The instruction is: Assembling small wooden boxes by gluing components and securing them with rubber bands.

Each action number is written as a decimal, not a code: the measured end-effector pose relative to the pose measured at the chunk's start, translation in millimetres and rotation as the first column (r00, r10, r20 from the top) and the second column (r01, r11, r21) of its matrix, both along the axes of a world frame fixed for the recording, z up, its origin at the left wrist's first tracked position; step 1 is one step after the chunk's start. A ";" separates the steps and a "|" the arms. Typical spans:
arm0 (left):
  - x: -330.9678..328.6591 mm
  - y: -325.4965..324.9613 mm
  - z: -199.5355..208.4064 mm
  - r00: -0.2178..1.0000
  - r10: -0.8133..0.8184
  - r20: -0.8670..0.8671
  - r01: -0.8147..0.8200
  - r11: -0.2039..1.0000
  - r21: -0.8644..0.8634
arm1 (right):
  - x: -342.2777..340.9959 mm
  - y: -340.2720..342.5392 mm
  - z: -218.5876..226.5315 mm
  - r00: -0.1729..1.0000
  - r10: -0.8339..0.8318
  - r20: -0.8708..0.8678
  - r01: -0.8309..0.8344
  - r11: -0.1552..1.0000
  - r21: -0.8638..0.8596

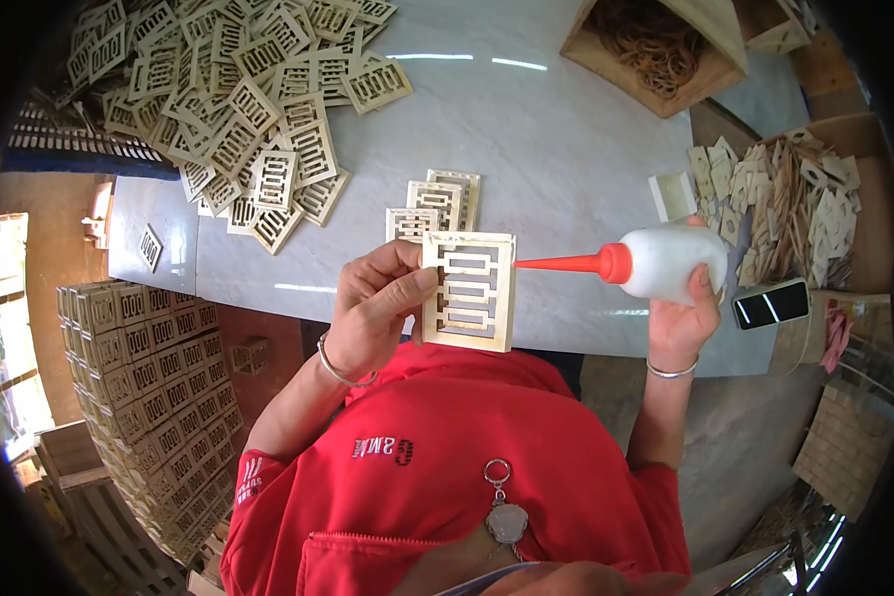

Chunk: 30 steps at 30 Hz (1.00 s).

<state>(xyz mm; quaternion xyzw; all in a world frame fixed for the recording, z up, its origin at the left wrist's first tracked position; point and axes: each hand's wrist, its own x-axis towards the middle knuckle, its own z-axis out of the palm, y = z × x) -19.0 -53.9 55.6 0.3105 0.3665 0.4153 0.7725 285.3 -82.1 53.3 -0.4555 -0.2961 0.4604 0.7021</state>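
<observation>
From my distant seat I am watching two hands working in the middle of the frame, above the near edge of the grey bench (526, 119). The left hand (377, 303) is closing thumb and fingers on the left side of a slotted wooden frame (503, 298), which is standing nearly upright; I am judging that this side grip is leaving the slots and right edge clear. The right hand (683, 320) is wrapping part-curled around a white bottle (673, 260), thumb and fingers on opposite sides, and is holding it lying sideways, probably so that its long red nozzle (566, 264) is pointing at that free edge; whether the tip is touching, I cannot tell. A few similar frames (433, 188) are resting just beyond, seemingly within easy reach, and a big pile (268, 109) is filling the upper left. At the right, thin wooden pieces (800, 199) are sitting in a carton (879, 189), near a dark phone (772, 305). As for writing, the red shirt (467, 397) is carrying small white and dark lettering on chest and sleeve, while the bottle is showing me no label I can read.
</observation>
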 end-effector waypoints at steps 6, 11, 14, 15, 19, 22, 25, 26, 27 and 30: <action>-0.2 3.5 -2.6 1.000 0.014 0.012 -0.013 1.000 -0.007 | 3.9 -5.8 -2.6 0.994 0.106 -0.002 -0.106 0.994 0.008; 1.3 4.2 -3.7 0.999 0.034 0.012 -0.034 0.999 -0.030 | 6.8 -7.6 -2.0 0.979 0.197 0.044 -0.199 0.979 0.049; 2.7 6.0 -3.2 0.999 0.013 0.041 -0.012 0.999 -0.032 | 12.5 -12.7 -2.1 0.975 0.219 0.048 -0.222 0.974 0.054; 3.7 6.5 -3.9 0.999 0.003 0.045 -0.002 1.000 -0.031 | 14.9 -15.3 -0.8 0.968 0.244 0.052 -0.247 0.967 0.054; 9.9 6.9 -8.1 0.998 0.051 -0.023 -0.052 0.997 -0.048 | 25.7 -27.4 -17.5 0.957 0.288 -0.020 -0.285 0.953 0.099; 11.8 5.4 -12.7 0.990 0.060 -0.127 -0.059 0.998 0.011 | 39.0 -34.3 -25.7 0.975 0.190 -0.114 -0.171 0.972 0.159; 21.0 1.9 -27.7 0.984 0.012 -0.175 -0.011 1.000 0.004 | 71.5 -45.3 -40.5 0.898 -0.303 -0.320 0.337 0.940 0.056; 23.8 0.4 -31.9 0.975 -0.001 -0.221 0.004 1.000 0.011 | 84.7 -50.4 -46.0 0.894 -0.320 -0.314 0.358 0.931 0.067; 27.9 -0.5 -36.9 0.969 -0.047 -0.241 0.050 0.999 0.008 | 97.9 -53.7 -50.2 0.895 -0.373 -0.245 0.392 0.919 0.031; 43.0 -3.2 -46.7 0.947 -0.122 -0.296 0.129 0.992 0.004 | 131.2 -57.2 -77.4 0.861 -0.484 -0.159 0.486 0.874 -0.027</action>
